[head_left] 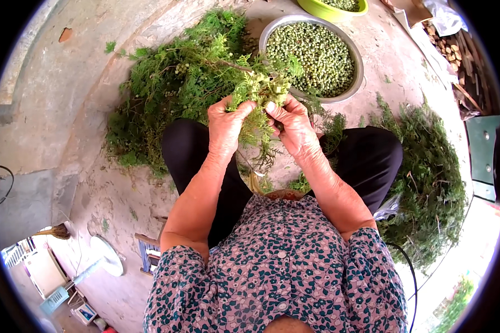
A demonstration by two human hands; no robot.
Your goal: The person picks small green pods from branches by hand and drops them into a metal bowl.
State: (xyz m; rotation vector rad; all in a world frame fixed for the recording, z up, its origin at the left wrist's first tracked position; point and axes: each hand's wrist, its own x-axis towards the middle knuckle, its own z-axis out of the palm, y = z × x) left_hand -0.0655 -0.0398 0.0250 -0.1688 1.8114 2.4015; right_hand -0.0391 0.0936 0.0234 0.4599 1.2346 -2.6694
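Between my knees I hold up a leafy green conifer sprig (259, 89) with pale green seed cones on it. My left hand (228, 125) is closed, thumb and fingers pinching the sprig's left side. My right hand (294, 125) pinches the same sprig from the other side, thumb on top; its fingertips are partly hidden by the foliage. Just beyond my right hand stands a round metal basin (360, 66) filled with small green cones. A large heap of cut conifer branches (172, 83) lies ahead and to the left, reaching close to my left hand.
A second pile of branches (428, 177) lies by my right knee. At the far edge is a yellow-green basin (333, 12) of cones. Stacked firewood (450, 50) is at the far right. A pedestal fan (103, 258) and a broom (55, 232) are at the lower left.
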